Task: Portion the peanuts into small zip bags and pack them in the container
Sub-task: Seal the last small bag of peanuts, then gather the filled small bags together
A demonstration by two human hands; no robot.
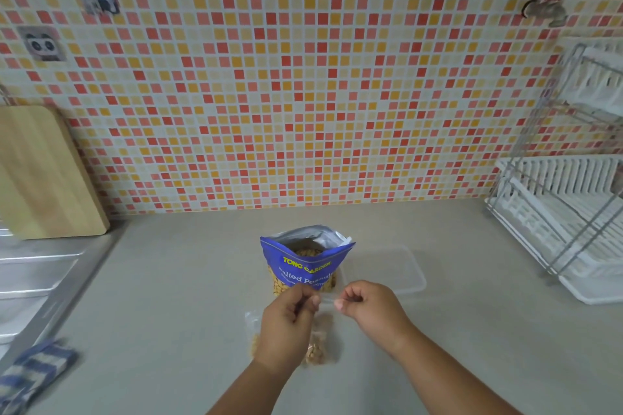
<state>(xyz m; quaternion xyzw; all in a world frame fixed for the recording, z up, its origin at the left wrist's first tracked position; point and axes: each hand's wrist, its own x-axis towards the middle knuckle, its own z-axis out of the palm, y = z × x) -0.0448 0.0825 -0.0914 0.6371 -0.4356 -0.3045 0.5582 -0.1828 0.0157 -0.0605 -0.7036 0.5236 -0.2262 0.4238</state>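
- While both hands work at the near middle of the desk (168, 296), the small zip bag (318, 344) hangs between them, clear plastic with a clump of tan peanuts sagging at its bottom.
- Left hand (290, 323) has its fingers (312, 300) pinched together on the bag's top edge; right hand (367, 305) is curled, thumb and forefinger pinched at the other end of that same edge.
- Just behind the hands stands the peanut packet (305, 259), blue, glossy, yellow and white lettering, its top torn open to show a silvery lining and peanuts inside; a clear window low on the front shows more nuts.
- Right beside the packet sits the container (397, 269), a shallow rectangular tub of clear plastic with rounded corners, touching or nearly touching the packet; I cannot tell which.
- Another small bag (253, 330) with nuts lies flat on the desk under the left wrist, mostly hidden.
- Desk is smooth, matte grey.
- Behind it, a wall of little square mosaic tiles (303, 94) in red, orange, pink and cream.
- Far left, a pale wooden cutting board (43, 172) leans upright beside a steel sink drainer (37, 276); a blue-and-white striped cloth (30, 377) lies at the near left corner.
- Far right, a white wire dish rack (566, 212), and a tap (544, 7) on the wall above it.
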